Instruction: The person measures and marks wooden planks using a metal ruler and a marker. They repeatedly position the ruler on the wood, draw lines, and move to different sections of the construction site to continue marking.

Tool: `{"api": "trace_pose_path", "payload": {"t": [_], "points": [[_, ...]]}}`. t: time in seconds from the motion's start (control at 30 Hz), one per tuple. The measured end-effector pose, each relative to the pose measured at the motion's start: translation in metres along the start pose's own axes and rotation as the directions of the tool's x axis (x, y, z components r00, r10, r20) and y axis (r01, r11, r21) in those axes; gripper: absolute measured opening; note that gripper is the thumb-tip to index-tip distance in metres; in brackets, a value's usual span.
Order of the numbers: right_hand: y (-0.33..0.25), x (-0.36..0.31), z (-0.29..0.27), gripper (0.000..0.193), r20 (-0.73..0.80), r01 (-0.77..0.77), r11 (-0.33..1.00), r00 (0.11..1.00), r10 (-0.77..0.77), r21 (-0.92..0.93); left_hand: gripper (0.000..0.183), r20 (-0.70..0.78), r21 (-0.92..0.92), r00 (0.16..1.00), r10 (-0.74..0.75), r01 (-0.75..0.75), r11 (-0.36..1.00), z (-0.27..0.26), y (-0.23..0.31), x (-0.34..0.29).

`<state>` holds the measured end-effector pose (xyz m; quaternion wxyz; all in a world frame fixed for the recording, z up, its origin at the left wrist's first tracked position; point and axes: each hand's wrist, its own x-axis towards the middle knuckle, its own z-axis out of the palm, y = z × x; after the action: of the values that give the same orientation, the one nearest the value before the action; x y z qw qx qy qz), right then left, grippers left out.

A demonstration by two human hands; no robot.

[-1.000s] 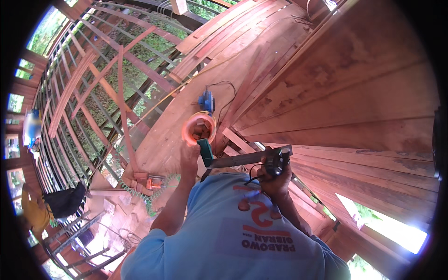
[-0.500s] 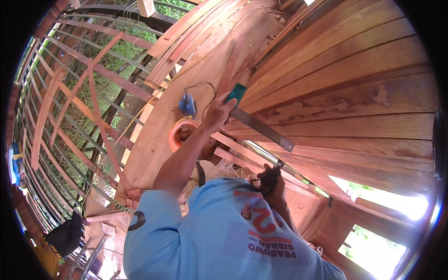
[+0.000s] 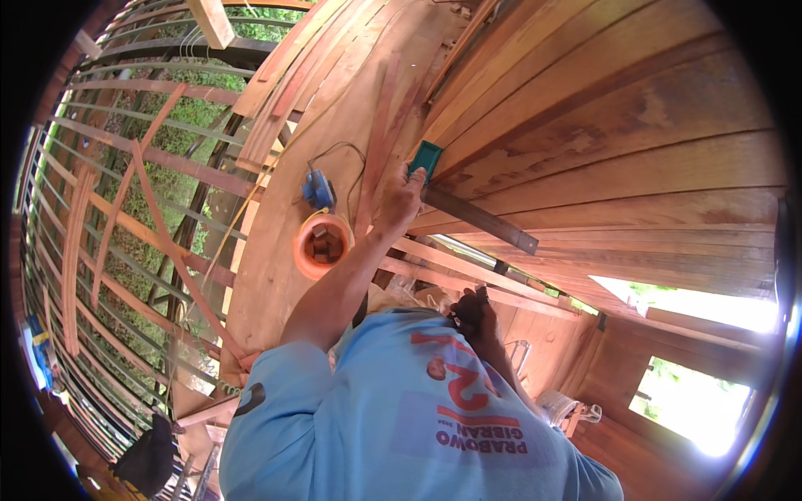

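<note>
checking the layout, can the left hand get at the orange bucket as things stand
Probably yes: the orange bucket stands close beside the left forearm, and nothing appears to cover its mouth. But the left hand is holding the green-handled square, so it would likely need to free itself first.

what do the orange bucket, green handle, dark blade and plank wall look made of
Orange bucket: probably plastic, smooth, evenly coloured.
Green handle: plastic or painted metal; its even colour leaves that open.
Dark blade: likely metal, dull, being thin and straight.
Plank wall: wood, seemingly unvarnished, showing grain, blotches.
</note>
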<state>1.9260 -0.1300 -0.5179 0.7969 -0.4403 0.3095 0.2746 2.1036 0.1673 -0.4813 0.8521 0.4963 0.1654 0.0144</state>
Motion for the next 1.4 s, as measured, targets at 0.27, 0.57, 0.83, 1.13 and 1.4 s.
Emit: {"api": "trace_pose_path", "payload": {"t": [0.27,0.57,0.83,1.13,1.4], "points": [[-0.013,-0.002,0.011,0.045,0.028,0.05,0.976,0.999,-0.045,-0.214,0.029,-0.014,0.138,1.0,-0.02,0.022,0.99,-0.001,0.004,0.0],[-0.018,0.013,0.004,0.049,0.056,-0.09,0.993,0.994,0.094,-0.079,0.026,0.001,0.154,0.999,-0.037,0.037,0.987,-0.003,0.008,0.001],[-0.012,0.017,-0.008,0.059,0.091,-0.019,0.972,0.995,0.041,-0.234,0.023,0.032,0.126,0.999,-0.038,0.034,0.991,-0.003,0.009,0.003],[-0.022,0.014,0.013,0.065,0.197,0.113,0.859,0.98,-0.015,-0.499,0.023,-0.057,0.129,0.998,-0.029,0.036,0.991,0.005,0.013,-0.007],[-0.009,0.027,-0.005,0.052,0.331,0.353,0.728,0.926,-0.182,-0.588,0.021,-0.049,0.158,0.996,-0.069,0.076,0.985,0.003,0.014,0.002]]}}
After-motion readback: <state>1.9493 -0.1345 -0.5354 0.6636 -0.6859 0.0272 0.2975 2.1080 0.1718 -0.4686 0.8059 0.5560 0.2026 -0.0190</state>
